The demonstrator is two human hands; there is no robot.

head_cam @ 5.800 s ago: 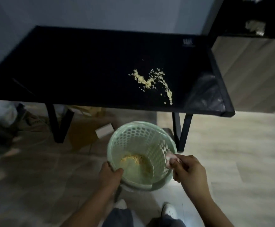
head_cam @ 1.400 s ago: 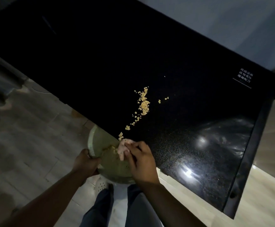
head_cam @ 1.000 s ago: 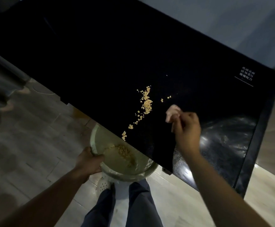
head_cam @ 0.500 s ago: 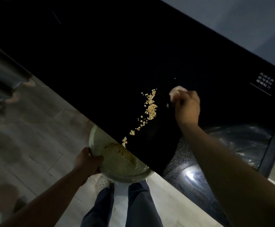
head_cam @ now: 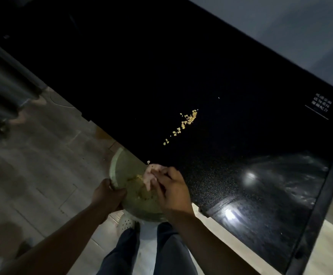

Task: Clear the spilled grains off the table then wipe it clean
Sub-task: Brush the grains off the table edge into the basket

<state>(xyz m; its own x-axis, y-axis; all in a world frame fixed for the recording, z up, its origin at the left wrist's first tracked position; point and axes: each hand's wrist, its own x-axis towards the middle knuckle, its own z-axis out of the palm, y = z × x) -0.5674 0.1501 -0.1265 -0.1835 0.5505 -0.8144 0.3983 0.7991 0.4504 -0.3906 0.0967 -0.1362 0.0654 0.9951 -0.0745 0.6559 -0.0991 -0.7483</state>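
Observation:
A thin trail of yellow grains (head_cam: pixel 185 122) lies on the glossy black table (head_cam: pixel 161 76), running toward its near edge. One loose grain (head_cam: pixel 148 161) sits right at that edge. My left hand (head_cam: pixel 107 193) grips the rim of a pale green perforated basket (head_cam: pixel 122 167), held just below the table edge, with grains gathered inside it. My right hand (head_cam: pixel 169 187) pinches a small pink cloth (head_cam: pixel 149 173) at the table edge, over the basket's mouth.
White printed text (head_cam: pixel 322 106) marks the table's far right. Light glares off the table's near right part (head_cam: pixel 249 175). Below are a wooden floor (head_cam: pixel 42 165) and my legs and a white shoe (head_cam: pixel 126 223). Blurred dark shapes stand at the left.
My right hand with the pink cloth has swept from beside the grain pile back to the table's near edge, over the basket. The grain trail is shorter. The left hand kept holding the basket.

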